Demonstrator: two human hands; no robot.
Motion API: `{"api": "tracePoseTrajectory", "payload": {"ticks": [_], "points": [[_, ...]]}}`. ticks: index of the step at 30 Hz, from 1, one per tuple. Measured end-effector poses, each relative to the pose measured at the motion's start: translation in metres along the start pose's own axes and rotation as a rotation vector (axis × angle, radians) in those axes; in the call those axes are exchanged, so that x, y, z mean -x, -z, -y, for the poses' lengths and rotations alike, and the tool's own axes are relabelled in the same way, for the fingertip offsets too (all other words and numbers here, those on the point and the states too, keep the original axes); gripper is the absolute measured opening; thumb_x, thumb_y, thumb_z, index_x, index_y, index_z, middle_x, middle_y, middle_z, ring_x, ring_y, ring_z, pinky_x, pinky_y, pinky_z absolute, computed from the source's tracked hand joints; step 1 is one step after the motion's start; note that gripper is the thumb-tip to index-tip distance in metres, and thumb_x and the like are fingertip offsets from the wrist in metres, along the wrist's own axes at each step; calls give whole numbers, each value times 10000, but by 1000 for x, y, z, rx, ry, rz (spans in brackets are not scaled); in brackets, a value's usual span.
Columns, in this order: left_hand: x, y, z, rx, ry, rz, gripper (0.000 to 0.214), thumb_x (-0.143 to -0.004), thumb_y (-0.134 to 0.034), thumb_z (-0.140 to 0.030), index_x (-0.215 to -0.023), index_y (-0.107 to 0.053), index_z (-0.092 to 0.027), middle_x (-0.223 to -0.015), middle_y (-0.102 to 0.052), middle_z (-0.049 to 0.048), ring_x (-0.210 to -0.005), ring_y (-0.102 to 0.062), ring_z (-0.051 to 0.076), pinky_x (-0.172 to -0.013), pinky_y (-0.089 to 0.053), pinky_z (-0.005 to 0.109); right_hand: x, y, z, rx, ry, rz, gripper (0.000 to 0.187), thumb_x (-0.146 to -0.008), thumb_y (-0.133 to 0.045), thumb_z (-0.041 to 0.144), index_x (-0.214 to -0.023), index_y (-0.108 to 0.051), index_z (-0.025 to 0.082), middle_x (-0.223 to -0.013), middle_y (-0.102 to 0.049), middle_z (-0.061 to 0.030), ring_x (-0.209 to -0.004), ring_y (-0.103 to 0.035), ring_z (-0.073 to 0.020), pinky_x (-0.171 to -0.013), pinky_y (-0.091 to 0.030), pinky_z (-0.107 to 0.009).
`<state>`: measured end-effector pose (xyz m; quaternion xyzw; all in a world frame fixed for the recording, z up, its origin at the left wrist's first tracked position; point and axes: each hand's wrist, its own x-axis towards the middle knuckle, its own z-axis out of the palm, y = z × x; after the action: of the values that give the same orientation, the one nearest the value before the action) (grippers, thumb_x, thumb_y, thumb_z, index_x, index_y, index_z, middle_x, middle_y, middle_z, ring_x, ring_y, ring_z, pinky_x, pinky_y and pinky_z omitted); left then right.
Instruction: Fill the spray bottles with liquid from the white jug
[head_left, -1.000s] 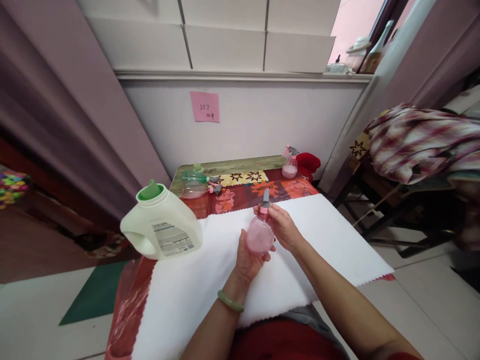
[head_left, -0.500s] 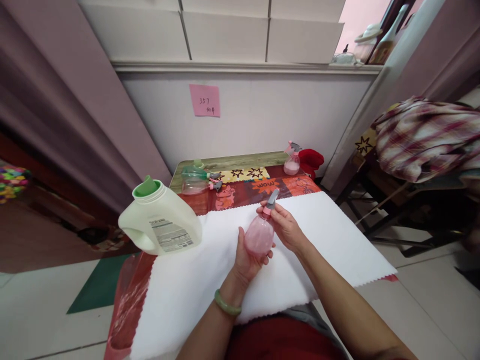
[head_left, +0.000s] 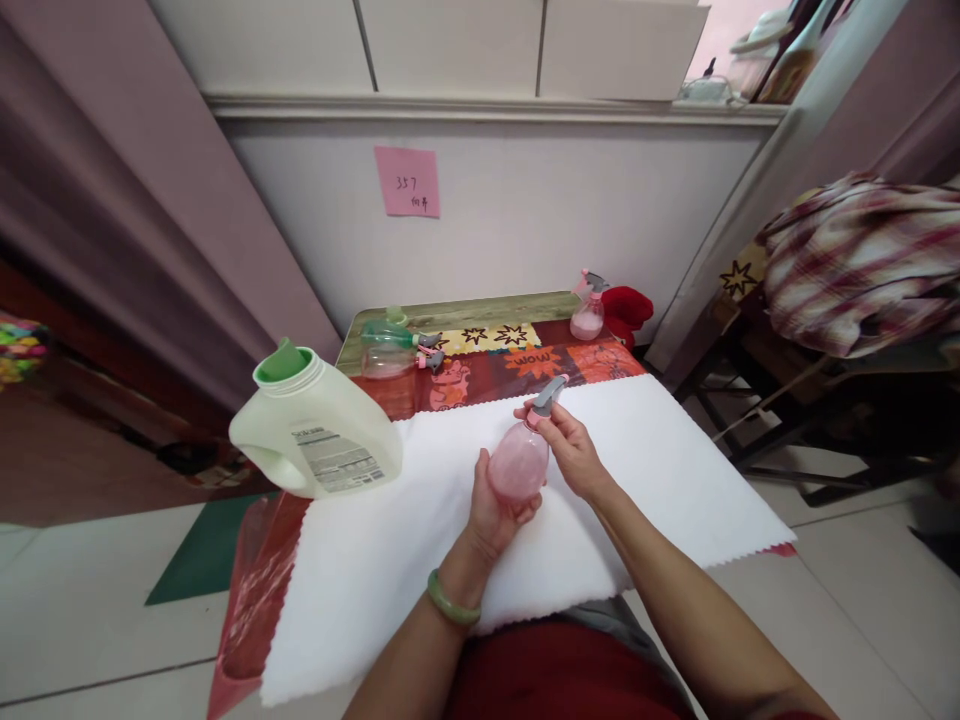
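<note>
A pink see-through spray bottle (head_left: 519, 462) is held above the white cloth (head_left: 390, 570), tilted a little to the right. My left hand (head_left: 495, 510) cups its round body from below and the left, fingers wrapped around it. With thumb and fingers, my right hand (head_left: 566, 440) pinches the pink collar under the grey spray head (head_left: 549, 396), which sits on the bottle's neck. A large pale-green jug (head_left: 319, 430) with a green spout and no cap on top stands left of my hands.
Two spray bottles, one green (head_left: 388, 334) and one clear (head_left: 388, 361), lie at the table's back left. Another pink spray bottle (head_left: 588, 316) stands at the back right beside a red cloth item (head_left: 626, 308). Plaid fabric (head_left: 862, 260) is piled at the right.
The spray head has turned on the bottle, so its grey lever and pink nozzle now show from another side. Both hands keep their hold. The camera view has shifted slightly.
</note>
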<state>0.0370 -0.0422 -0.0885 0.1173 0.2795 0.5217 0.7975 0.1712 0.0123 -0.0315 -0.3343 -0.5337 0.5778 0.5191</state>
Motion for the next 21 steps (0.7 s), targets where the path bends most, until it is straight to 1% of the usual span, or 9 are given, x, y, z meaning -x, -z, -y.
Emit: {"api": "tracePoseTrajectory", "payload": {"ticks": [4, 6, 8, 10, 12, 14, 17, 19, 21], "points": [[-1, -4, 3, 3, -108, -10, 611, -905, -548, -688, -1177, -685, -158, -933, -747, 126, -616, -644, 182, -474, -430, 254, 0, 4, -3, -14, 3, -116, 381, -867, -747, 483, -1165, -713, 248, -1143, -782, -65, -1121, -682, -255, -970, -507, -398], [0, -6, 3, -5, -157, -4, 542, -889, -646, -603, -1217, -683, -174, -1089, -744, 139, -761, -683, 214, -604, -520, 306, 0, 5, -4, -48, -10, -193, 394, -841, -769, 487, -1143, -716, 239, -1129, -785, -72, -1099, -691, -263, -955, -511, -406], [1, -7, 2, -19, -197, 1, 538, -839, -747, -510, -1269, -670, -196, -1275, -697, 149, -970, -689, 267, -745, -560, 367, 0, 5, -3, -94, -23, -250, 409, -813, -793, 485, -1125, -715, 232, -1112, -789, -76, -1091, -693, -266, -953, -507, -408], [2, -7, 2, -52, -244, 22, 601, -790, -809, -437, -1326, -644, -222, -1432, -613, 145, -1201, -617, 327, -851, -560, 418, 0, 5, 0, -140, -34, -273, 425, -774, -829, 465, -1106, -711, 226, -1104, -791, -77, -1079, -691, -259, -947, -500, -400], [3, -8, 2, -102, -287, 61, 646, -768, -828, -411, -1355, -629, -229, -1516, -545, 142, -1356, -509, 371, -901, -549, 440, 0, 3, 5, -189, -45, -286, 427, -729, -867, 432, -1063, -702, 225, -1087, -794, -72, -1026, -692, -242, -915, -498, -382], [4, -8, 3, -151, -316, 97, 641, -776, -820, -409, -1357, -628, -217, -1541, -521, 150, -1415, -451, 390, -926, -541, 439, 0, 0, 11, -234, -62, -304, 416, -682, -902, 394, -992, -682, 225, -1051, -795, -59, -924, -686, -213, -854, -498, -355], [4, -8, 4, -186, -339, 131, 642, -789, -811, -387, -1374, -614, -212, -1542, -521, 159, -1422, -457, 388, -956, -528, 435, 1, -8, 17, -267, -94, -330, 426, -630, -927, 365, -922, -653, 219, -1005, -784, -38, -761, -637, -172, -739, -482, -323], [5, -10, 4, -186, -344, 157, 691, -769, -826, -368, -1399, -591, -209, -1527, -534, 170, -1400, -487, 385, -968, -522, 448, 3, -15, 19, -251, -100, -355, 429, -634, -913, 386, -926, -648, 216, -997, -774, -37, -739, -621, -173, -719, -478, -327], [7, -13, 4, -175, -343, 180, 728, -753, -835, -340, -1418, -572, -207, -1508, -550, 175, -1382, -510, 380, -997, -507, 467, 6, -20, 20, -192, -72, -384, 408, -681, -874, 426, -949, -649, 216, -1009, -769, -46, -810, -642, -201, -778, -489, -350]]}}
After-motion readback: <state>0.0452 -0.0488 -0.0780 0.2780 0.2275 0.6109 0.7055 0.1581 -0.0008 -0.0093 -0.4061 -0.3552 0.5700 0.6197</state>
